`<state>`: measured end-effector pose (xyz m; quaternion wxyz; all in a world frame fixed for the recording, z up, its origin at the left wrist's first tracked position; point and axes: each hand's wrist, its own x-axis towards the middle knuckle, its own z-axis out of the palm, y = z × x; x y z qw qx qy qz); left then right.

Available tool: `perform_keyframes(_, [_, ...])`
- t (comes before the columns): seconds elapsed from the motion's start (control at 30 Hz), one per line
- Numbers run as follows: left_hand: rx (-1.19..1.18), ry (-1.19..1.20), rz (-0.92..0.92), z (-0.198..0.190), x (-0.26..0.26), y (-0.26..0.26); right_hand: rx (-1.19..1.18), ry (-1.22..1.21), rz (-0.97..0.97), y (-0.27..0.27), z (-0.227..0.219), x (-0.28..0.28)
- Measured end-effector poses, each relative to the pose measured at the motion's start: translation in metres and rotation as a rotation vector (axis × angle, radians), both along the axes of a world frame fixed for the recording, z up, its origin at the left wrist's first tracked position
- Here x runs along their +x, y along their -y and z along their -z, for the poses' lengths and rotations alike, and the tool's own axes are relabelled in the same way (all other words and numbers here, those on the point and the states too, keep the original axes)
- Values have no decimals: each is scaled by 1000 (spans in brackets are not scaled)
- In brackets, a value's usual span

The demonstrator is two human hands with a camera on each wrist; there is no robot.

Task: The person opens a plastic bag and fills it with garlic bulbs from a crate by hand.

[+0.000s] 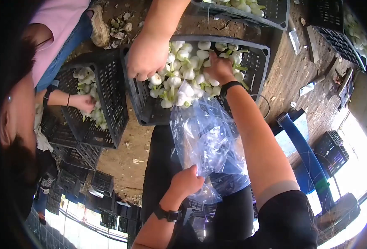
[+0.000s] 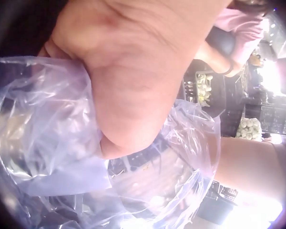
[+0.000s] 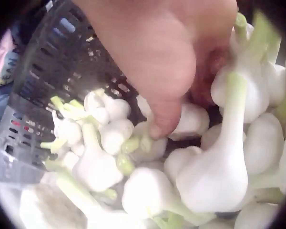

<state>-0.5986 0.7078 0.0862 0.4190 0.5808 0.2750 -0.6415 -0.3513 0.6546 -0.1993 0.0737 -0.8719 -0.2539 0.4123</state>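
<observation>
My left hand (image 1: 185,182) pinches the edge of a clear plastic bag (image 1: 212,141), which hangs crumpled across my lap against the near side of a black crate (image 1: 150,118). In the left wrist view, the bag's film (image 2: 47,129) bunches around that hand. My right hand (image 1: 221,68) reaches down among the garlic bulbs (image 1: 183,66) heaped in the crate. In the right wrist view, its thumb (image 3: 164,121) points down onto a white bulb (image 3: 190,121); the other fingers are mostly hidden, so I cannot tell whether they grip it. The bulbs have short green stems.
Another person's hand (image 1: 148,56) hangs over the crate's left corner. At left, a person in pink reaches a hand (image 1: 84,103) into a second garlic crate (image 1: 109,99). Knives (image 1: 294,41) lie on the floor at right; another garlic crate (image 1: 250,18) stands beyond.
</observation>
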Motion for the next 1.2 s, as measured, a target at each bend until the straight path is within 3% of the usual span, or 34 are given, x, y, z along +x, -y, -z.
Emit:
perform_keyframes(0.07, [11,11,-9,-1,-3,2,190,-166,194,8,-9,3])
perform_keyframes(0.1, [3,2,-7,-1,-2,1,311,-409,435,8,-12,6])
perform_keyframes(0.2, [-9,-2,-4,-1,0,-1,604,-917,815,14,-3,15])
perform_keyframes(0.23, [-10,2,-5,-1,0,-1,560,-982,1007,6,-31,17])
perform_keyframes(0.33, [-24,0,14,-1,-1,1,271,-866,754,-9,-51,23])
perform_keyframes(0.4, [-34,25,3,0,-4,4,393,-658,358,-25,-43,10])
perform_keyframes(0.47, [-38,40,-10,-1,-7,6,649,-266,-213,-48,-34,-11])
perform_keyframes(0.53, [-34,49,-22,-1,-9,7,572,-331,-494,-76,-51,-29])
perform_keyframes(0.6, [-36,29,-22,0,-10,7,197,-325,-761,-105,-64,-53])
perform_keyframes(0.67, [-35,21,-31,0,-10,5,41,-98,-1025,-117,-48,-81])
perform_keyframes(0.93, [-66,33,-95,-6,-8,1,52,-3,-950,-95,-32,-80])
perform_keyframes(0.97, [-62,44,-108,-6,-9,1,-52,6,-995,-95,-34,-78])
perform_keyframes(1.07, [-48,67,-139,-6,-12,3,-133,-75,-748,-90,-36,-68])
perform_keyframes(1.1, [-47,72,-139,-5,-13,4,-27,10,-794,-89,-34,-67])
perform_keyframes(1.2, [-20,105,-187,-6,-14,3,49,-141,-489,-73,-55,-37])
